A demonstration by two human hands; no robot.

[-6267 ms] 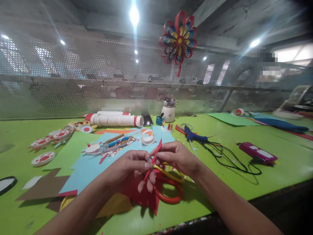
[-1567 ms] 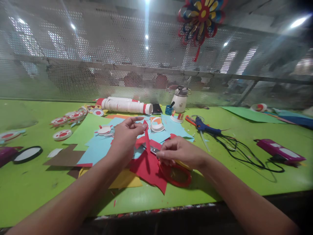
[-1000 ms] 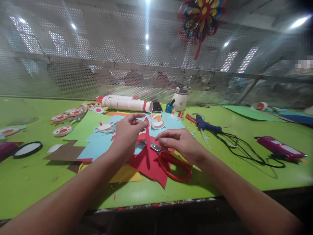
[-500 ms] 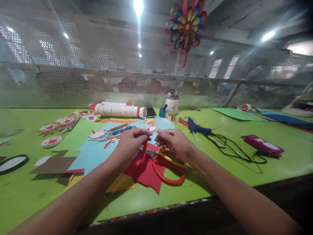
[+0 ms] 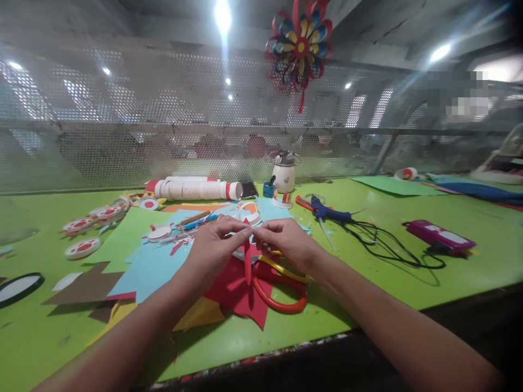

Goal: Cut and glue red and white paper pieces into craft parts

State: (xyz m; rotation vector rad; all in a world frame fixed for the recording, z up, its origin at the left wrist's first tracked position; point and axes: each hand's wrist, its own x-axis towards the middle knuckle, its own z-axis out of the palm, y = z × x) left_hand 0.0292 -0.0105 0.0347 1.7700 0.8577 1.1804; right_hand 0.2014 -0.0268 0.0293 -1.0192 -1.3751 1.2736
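Note:
A narrow red paper strip [image 5: 248,264] hangs down from the fingertips, its upper tip showing above them. My left hand [image 5: 214,242] pinches the strip between thumb and fingers. With closed fingers, my right hand [image 5: 288,242] meets the left at the strip's right edge; its exact hold is partly hidden. Below the hands lie scissors [image 5: 300,303] with red and yellow handles, blades partly covered by the hands. They rest on a red paper sheet [image 5: 229,291], near a light blue sheet [image 5: 141,277]. Just behind the fingers stands a white paper ring [image 5: 254,219].
A blue glue gun [image 5: 333,211] with a black cord lies to the right, near a purple device [image 5: 439,237]. White paper rolls [image 5: 192,189] and a bottle [image 5: 283,174] stand behind. Several red-patterned discs [image 5: 83,248] and a black-rimmed oval [image 5: 20,288] lie left.
My hands have come together, the right fingertips now touching the left's. The red strip has turned to hang upright, more of it showing. The camera view has shifted slightly.

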